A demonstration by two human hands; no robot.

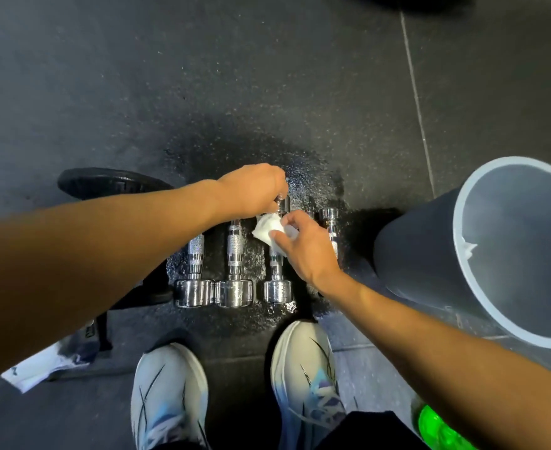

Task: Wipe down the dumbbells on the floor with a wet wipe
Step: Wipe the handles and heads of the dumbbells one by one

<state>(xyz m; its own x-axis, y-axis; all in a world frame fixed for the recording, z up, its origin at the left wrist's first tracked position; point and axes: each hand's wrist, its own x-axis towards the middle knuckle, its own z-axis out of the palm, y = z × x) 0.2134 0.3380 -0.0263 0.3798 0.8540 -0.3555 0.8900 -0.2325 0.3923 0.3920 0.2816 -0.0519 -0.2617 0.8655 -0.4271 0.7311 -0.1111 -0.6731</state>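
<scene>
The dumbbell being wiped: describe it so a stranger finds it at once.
Left of the grey bin, chrome dumbbells lie in a row. This dumbbell is third from the left, the only one with a white wipe on its handle.

Chrome against speckled black
Silver dumbbells (235,251) with cross-hatched grips; white wipe (267,230); black speckled floor (267,92); grey bin (414,248); white shoes (170,384) streaked black.

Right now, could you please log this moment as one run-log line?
step: wiping dumbbell, third from left | left hand: grips its far head | right hand: pinches wipe on handle | bin: right of row
</scene>
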